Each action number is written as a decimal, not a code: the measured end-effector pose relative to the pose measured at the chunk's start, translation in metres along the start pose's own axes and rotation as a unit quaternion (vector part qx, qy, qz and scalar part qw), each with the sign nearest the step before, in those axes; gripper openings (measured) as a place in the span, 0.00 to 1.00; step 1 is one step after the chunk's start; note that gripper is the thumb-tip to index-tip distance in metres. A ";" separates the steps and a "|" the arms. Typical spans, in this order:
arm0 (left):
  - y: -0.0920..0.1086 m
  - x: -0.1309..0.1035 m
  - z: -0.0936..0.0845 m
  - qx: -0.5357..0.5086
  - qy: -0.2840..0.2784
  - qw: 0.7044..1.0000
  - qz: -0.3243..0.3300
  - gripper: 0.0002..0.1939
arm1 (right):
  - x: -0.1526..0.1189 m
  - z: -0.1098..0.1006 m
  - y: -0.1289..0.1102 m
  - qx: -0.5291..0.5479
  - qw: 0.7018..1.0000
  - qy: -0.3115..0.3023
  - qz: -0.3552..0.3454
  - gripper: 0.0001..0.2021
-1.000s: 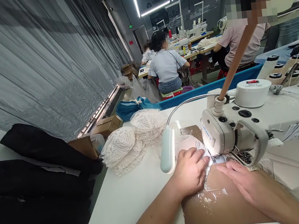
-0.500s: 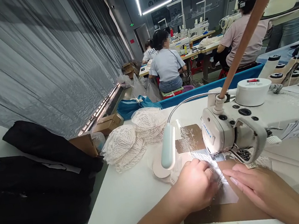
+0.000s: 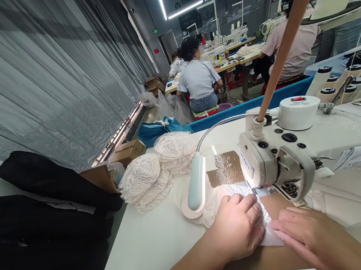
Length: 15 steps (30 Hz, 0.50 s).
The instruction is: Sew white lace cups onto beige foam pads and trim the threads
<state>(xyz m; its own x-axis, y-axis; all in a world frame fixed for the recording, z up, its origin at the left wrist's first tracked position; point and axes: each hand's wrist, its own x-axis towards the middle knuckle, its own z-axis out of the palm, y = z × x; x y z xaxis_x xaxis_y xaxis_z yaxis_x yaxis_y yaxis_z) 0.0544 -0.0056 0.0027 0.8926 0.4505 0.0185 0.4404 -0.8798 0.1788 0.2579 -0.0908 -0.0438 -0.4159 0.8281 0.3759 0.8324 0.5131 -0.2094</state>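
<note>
White lace fabric lies under the head of a sewing machine, with a sheer pale strip at its near end. My left hand is closed over the lace, fingers curled and pressed down just in front of the needle area. At the right edge of the same piece, my right hand has its fingertips drawn together on the fabric. The needle and presser foot are mostly hidden behind the machine head and my left fingers. Brown board shows beneath the work.
Stacked lace cups stand on the white table at left. A pale green lamp hangs on a bendable neck beside the machine. Thread cones are at right. Dark clothing lies at far left. Co-workers sit beyond.
My right fingertips have come nearer to me and onto the fabric's edge, more bent than before. My left hand stays on the lace. The whole view has shifted slightly.
</note>
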 end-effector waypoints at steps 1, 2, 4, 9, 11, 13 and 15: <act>-0.001 0.000 -0.001 -0.001 0.001 1.000 0.001 0.21 | 0.001 0.000 0.000 -0.005 1.000 0.008 -0.002 0.13; -0.002 0.001 -0.001 -0.001 0.003 1.000 0.003 0.21 | 0.002 0.000 0.000 -0.012 1.000 0.016 -0.005 0.13; -0.003 0.000 0.000 0.007 0.010 1.000 0.005 0.19 | 0.003 0.000 0.000 -0.026 0.999 0.025 -0.013 0.14; -0.002 -0.001 0.008 0.016 0.016 0.999 0.026 0.16 | 0.004 0.001 0.002 -0.050 0.998 0.015 -0.018 0.14; -0.002 -0.002 0.011 0.014 0.015 0.999 0.028 0.17 | 0.005 0.001 0.002 -0.059 0.998 0.009 -0.016 0.14; -0.003 -0.002 0.013 0.013 0.021 0.999 0.023 0.18 | 0.006 0.001 0.002 -0.072 0.997 0.019 -0.018 0.14; -0.005 -0.001 0.014 0.013 0.027 0.999 0.018 0.18 | 0.008 0.002 0.001 -0.083 0.996 0.025 -0.017 0.14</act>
<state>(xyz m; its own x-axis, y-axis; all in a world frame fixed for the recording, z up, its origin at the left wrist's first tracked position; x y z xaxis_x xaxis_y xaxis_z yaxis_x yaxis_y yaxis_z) 0.0525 -0.0036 -0.0121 0.9019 0.4250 0.0773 0.4107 -0.8990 0.1518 0.2545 -0.0830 -0.0424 -0.4289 0.7966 0.4260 0.8690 0.4927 -0.0464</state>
